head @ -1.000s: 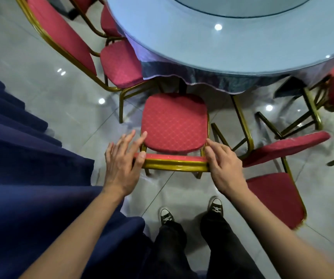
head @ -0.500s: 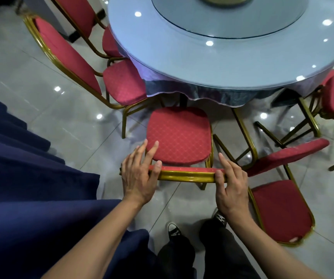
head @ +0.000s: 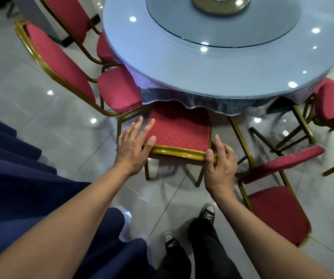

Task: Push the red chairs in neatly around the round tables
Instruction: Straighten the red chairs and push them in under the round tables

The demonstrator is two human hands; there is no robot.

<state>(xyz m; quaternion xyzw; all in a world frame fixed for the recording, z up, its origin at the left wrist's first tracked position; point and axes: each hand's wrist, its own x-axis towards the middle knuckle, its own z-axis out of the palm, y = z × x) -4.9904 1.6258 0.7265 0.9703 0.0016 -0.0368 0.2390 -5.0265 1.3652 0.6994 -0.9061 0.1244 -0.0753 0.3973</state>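
Two hands were on the gold top rail of a chair [head: 179,127] in mid-frame, left hand [head: 133,146] flat with fingers spread wide, right hand [head: 220,164] pinching the rail, seat partly under the table [head: 212,71].

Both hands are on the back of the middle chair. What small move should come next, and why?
Probably release it and turn to the chair on the right. The middle chair already has its seat front under the tablecloth; the right one stands clear of the table, angled.
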